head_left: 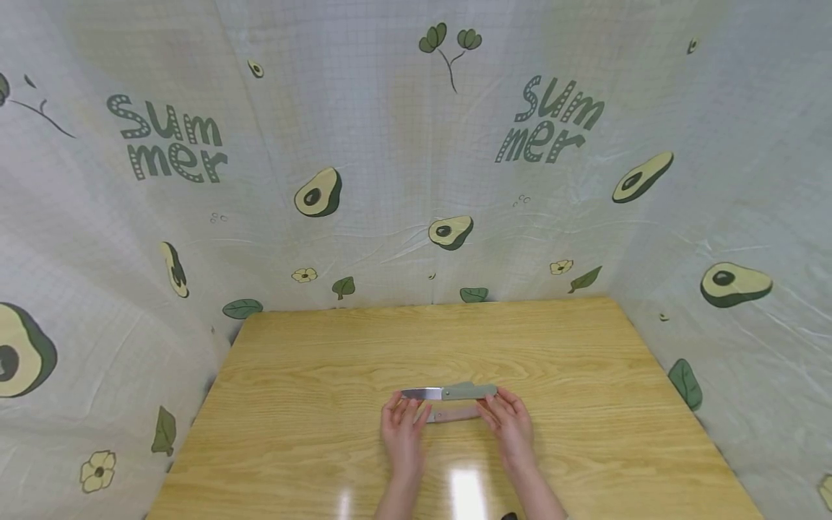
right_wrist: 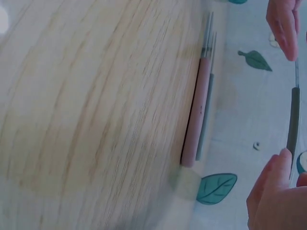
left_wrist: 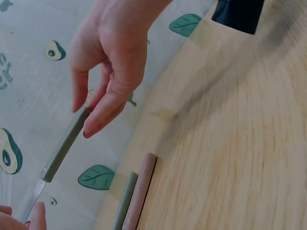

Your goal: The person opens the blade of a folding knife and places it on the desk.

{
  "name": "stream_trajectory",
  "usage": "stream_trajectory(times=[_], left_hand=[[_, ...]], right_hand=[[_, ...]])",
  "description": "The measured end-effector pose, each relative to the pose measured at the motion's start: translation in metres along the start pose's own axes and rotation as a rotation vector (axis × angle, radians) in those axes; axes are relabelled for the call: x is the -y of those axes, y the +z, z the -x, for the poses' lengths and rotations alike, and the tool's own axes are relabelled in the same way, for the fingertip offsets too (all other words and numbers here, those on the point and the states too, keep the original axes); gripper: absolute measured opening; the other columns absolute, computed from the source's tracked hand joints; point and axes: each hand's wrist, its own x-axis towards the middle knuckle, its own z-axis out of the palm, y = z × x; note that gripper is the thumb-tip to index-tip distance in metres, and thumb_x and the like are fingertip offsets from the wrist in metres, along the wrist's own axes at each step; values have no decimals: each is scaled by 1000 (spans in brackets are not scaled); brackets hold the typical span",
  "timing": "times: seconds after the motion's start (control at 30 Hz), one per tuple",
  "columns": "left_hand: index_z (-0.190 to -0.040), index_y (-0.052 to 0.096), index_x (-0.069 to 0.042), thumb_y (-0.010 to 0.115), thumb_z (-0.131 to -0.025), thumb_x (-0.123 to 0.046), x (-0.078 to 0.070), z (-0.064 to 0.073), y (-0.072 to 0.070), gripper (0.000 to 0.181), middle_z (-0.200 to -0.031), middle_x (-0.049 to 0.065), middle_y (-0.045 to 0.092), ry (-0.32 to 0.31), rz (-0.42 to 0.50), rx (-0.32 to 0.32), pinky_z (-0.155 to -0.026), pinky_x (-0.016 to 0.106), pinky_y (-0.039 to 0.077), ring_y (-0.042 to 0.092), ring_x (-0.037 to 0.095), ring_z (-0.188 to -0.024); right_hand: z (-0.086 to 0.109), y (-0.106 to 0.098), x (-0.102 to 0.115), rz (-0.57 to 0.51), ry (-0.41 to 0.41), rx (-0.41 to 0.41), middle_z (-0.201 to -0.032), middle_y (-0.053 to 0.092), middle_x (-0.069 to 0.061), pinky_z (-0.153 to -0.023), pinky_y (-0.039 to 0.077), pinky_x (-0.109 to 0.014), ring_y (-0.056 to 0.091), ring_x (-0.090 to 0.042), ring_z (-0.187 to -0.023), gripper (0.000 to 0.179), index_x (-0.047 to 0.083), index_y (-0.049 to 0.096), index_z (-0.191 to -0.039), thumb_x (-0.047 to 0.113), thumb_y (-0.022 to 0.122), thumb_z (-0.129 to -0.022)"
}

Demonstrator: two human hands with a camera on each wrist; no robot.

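A knife with a grey-green handle [head_left: 469, 393] and a bare steel blade [head_left: 421, 394] is held level above the table by both hands. My left hand [head_left: 403, 437] pinches the blade near its tip. The handle's far end is pinched by my right hand [head_left: 511, 431], which shows large in the left wrist view. On the table below lies a knife with a pink handle [right_wrist: 195, 115], its blade pointing left in the head view. Close beside it, on the wall side, is a second green-handled knife [right_wrist: 206, 120], mostly hidden by the raised one in the head view.
The wood-grain table [head_left: 312, 375] meets a cloth wall [head_left: 390, 144] printed with avocados and leaves at the back and both sides. A black object [left_wrist: 239, 14] shows near the right arm. Light glares off the table's front.
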Motion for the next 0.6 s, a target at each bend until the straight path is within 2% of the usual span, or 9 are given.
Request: stream_trajectory(times=[0.17,0.3,0.4,0.53,0.6], left_hand=[[-137,39,13,60,-93,-3,-10,0,-17,51,-118,20,51,-38,-174,76,-93,33,56,59,19,-104],[-138,44,10,63,-92,-4,-23,-5,-30,51,-122,21,54,-106,-336,114,-89,28,57,59,16,-101],[-139,44,9,63,-92,-5,-32,-9,-42,52,-122,24,54,-161,-440,183,-87,26,57,61,19,-101],[-136,45,12,62,-92,-6,-36,-13,-59,51,-121,26,56,-211,-545,285,-87,31,58,61,28,-104],[-134,45,14,63,-91,-5,-37,-14,-67,51,-119,27,58,-244,-576,317,-87,33,59,62,30,-104]], right_hand=[[2,-10,5,130,10,81,-123,54,-14,-99,52,-36,63,-16,-103,50,-12,34,-139,-1,56,-95],[4,-17,9,312,15,118,-134,49,-20,-92,56,-30,60,-24,-109,54,-7,42,-140,5,63,-92],[6,-22,10,418,18,156,-135,49,-21,-88,56,-28,58,-24,-109,56,-5,44,-141,10,65,-91],[10,-30,10,480,53,186,-135,51,-23,-86,56,-29,59,-24,-105,56,-7,45,-140,8,65,-90],[12,-34,9,511,84,214,-135,51,-25,-86,56,-31,60,-26,-104,56,-8,44,-140,8,65,-90]])
